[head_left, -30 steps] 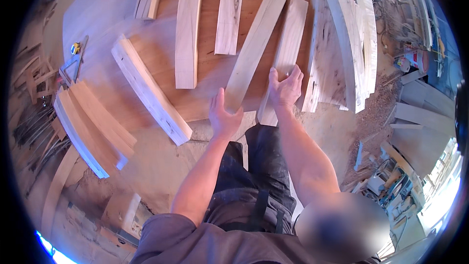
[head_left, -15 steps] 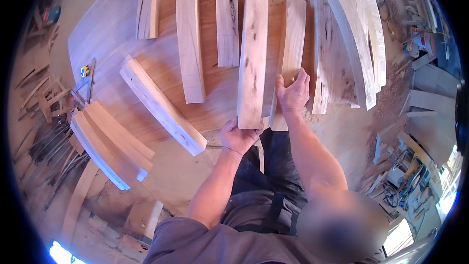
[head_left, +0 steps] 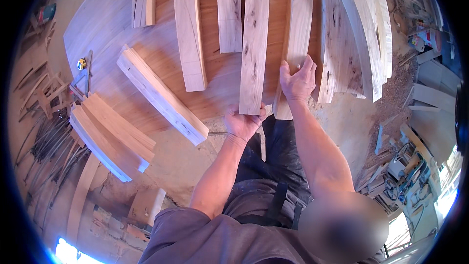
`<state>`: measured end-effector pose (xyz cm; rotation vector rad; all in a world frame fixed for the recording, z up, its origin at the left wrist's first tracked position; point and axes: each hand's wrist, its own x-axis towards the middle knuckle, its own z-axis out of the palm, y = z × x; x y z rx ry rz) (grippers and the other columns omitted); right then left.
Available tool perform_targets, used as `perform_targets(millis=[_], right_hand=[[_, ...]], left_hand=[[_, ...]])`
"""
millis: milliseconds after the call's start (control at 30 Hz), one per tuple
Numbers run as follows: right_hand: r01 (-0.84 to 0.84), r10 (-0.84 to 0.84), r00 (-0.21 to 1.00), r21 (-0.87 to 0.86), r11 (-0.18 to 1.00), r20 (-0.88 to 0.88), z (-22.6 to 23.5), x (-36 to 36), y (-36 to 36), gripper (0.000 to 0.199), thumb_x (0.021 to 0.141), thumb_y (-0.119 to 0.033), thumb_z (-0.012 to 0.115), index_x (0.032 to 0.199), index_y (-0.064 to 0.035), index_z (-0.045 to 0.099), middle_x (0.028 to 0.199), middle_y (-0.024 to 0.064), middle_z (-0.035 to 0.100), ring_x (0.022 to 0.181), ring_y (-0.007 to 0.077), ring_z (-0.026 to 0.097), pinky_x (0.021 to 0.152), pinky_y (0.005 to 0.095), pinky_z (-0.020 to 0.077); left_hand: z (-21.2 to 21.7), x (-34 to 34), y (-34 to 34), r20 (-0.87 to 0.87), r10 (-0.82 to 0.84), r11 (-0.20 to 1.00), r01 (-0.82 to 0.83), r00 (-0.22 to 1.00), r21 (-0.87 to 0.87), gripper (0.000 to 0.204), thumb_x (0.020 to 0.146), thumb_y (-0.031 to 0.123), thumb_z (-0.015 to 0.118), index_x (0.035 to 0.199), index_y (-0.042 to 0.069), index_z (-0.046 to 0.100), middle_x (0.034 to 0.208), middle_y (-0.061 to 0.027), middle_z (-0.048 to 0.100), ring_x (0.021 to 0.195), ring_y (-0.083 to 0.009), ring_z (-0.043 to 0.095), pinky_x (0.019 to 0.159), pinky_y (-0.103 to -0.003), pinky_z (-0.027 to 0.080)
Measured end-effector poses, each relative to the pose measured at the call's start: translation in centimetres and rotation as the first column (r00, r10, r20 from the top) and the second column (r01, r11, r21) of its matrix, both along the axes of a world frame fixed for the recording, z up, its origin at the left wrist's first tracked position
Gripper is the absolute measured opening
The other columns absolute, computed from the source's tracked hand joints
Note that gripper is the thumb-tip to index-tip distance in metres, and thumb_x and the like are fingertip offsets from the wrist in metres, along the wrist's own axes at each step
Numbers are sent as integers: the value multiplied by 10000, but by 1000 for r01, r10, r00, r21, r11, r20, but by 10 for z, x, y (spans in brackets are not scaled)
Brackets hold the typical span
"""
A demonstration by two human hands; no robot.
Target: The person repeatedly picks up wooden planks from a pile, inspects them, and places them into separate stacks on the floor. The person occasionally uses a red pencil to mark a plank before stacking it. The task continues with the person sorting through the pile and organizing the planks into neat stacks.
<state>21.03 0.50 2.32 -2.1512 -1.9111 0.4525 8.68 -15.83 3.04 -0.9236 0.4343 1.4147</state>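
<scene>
A long, pale wooden beam (head_left: pixel 254 44) with dark knots along its face points away from me across the wooden tabletop. Its near end rests in my left hand (head_left: pixel 244 121), which is closed under and around it from below. Just right of it lies a slightly curved wooden piece (head_left: pixel 299 24). My right hand (head_left: pixel 298 84) grips that piece near its close end, thumb on the left side and fingers over the right. A small light speck shows between thumb and fingers; I cannot make out what it is.
More curved beams lie left on the tabletop (head_left: pixel 105 24), including an angled one (head_left: pixel 161 95) and a stacked pair (head_left: pixel 115 134). Further curved pieces (head_left: pixel 359 34) crowd the right edge. A yellow tape measure (head_left: pixel 81 63) lies far left. Scrap wood (head_left: pixel 391 186) litters the floor at right.
The whole scene sits a little higher in the picture, so the middle beam's far end is now out of view. Both hands keep their hold on the same two pieces.
</scene>
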Motion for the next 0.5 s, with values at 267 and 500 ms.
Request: perform_targets(millis=[267,500], right_hand=[[9,-9,1000,-46,999,-5,10,-1,-1,734,815,-397,771,1373,-18,481,1150,175,577,1083,390,615,850,529,532],[2,-2,1000,-34,999,-24,10,-1,-3,729,817,-380,770,1376,-14,477,1137,172,574,1083,385,610,844,522,532]], left_hand=[[-4,5,-5,-10,9,999,-9,1000,-41,571,897,367,484,1261,-57,600,1099,-301,677,957,-455,662,757,-522,568],[3,3,-1,-11,-6,997,5,1000,-73,550,890,366,524,1236,-48,631,1075,-312,683,932,-452,663,777,-514,557]])
